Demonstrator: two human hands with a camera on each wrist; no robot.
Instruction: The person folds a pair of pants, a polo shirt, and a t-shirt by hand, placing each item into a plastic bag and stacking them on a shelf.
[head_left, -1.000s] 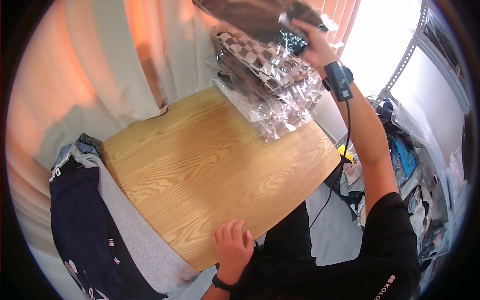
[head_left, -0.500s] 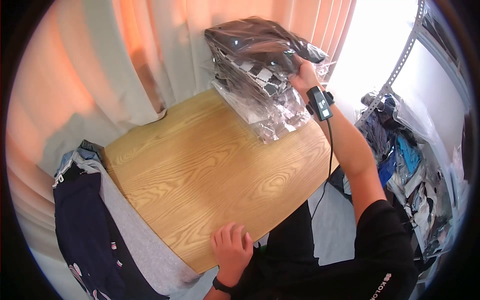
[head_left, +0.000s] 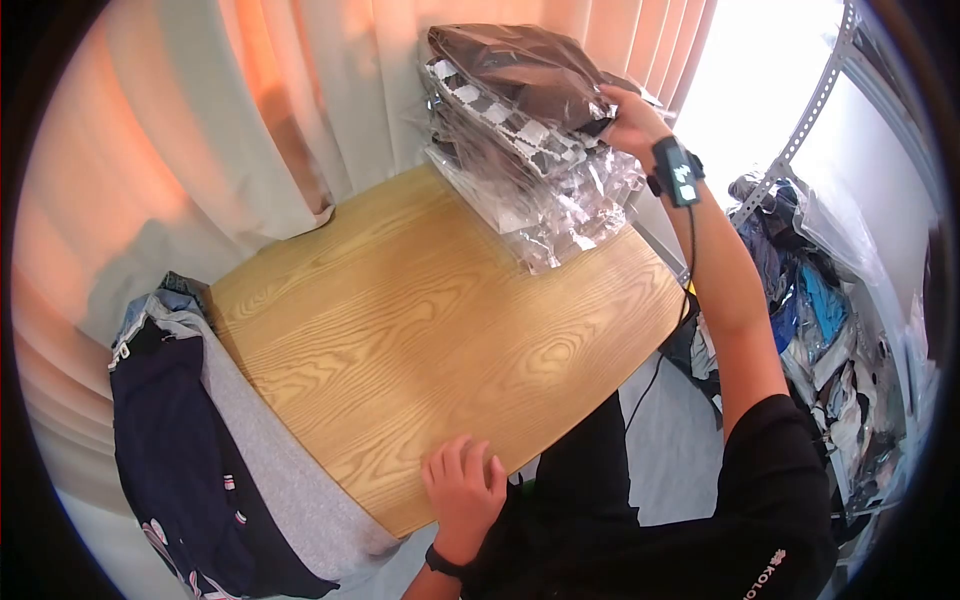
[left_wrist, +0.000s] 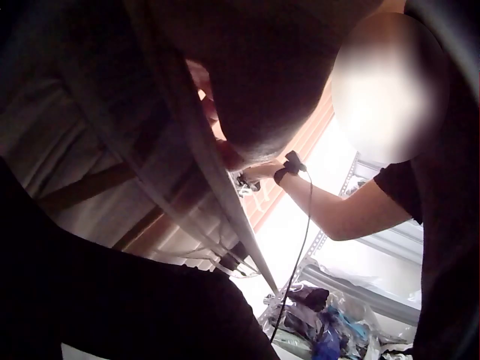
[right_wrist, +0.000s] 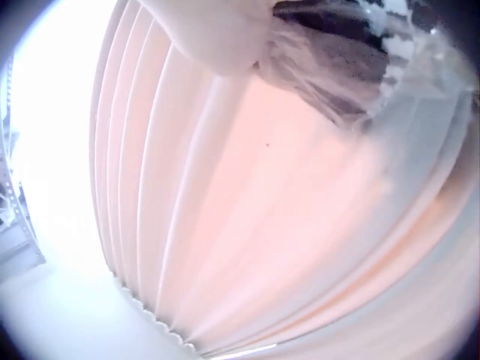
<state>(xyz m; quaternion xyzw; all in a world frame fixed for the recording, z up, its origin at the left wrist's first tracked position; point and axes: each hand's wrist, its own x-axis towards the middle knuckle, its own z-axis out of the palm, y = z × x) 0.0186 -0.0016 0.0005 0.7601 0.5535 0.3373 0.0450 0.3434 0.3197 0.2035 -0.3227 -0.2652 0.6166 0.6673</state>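
Observation:
My right hand is at the right edge of a dark brown garment in a clear plastic bag, fingers on its corner and pinching it. This bagged garment lies on top of a stack, over a black-and-white checked garment in clear plastic. In the right wrist view, part of the right hand shows beside the crinkled plastic bag; its fingertips are hidden. My left hand rests on the near edge of the wooden table, fingers relaxed and holding nothing.
Dark navy trousers and a grey garment drape over the table's left edge. Pleated curtains hang behind the table. To the right, a metal rack stands by a heap of bagged clothes. A cable trails from the right wrist.
The right hand has lowered the dark bagged garment from the air onto the stack, and the garment now lies flatter there. The left hand has stayed at the table edge.

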